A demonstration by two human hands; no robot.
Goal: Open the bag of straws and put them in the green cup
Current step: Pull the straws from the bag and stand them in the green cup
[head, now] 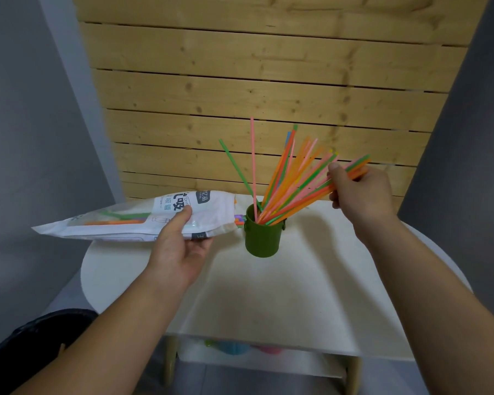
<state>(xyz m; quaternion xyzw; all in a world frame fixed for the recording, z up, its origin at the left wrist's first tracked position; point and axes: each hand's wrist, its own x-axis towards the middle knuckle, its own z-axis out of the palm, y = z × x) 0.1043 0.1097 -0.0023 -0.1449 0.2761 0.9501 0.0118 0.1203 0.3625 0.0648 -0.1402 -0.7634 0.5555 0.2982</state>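
A green cup (261,238) stands upright on the white table (297,280), a little behind its middle. Several coloured straws (291,181) fan out of the cup, leaning mostly to the right. My right hand (360,189) grips the upper ends of a bunch of those straws, right of the cup. My left hand (180,240) holds the white printed straw bag (143,218) lying level above the table's left side, thumb on top. The bag's open mouth points at the cup's rim, and a few straws still show inside the bag.
A wall of pale wooden slats (254,95) rises just behind the table. Grey walls stand at both sides. A lower shelf (240,349) under the table holds blurred blue and pink things. A dark object (26,337) sits low at the left.
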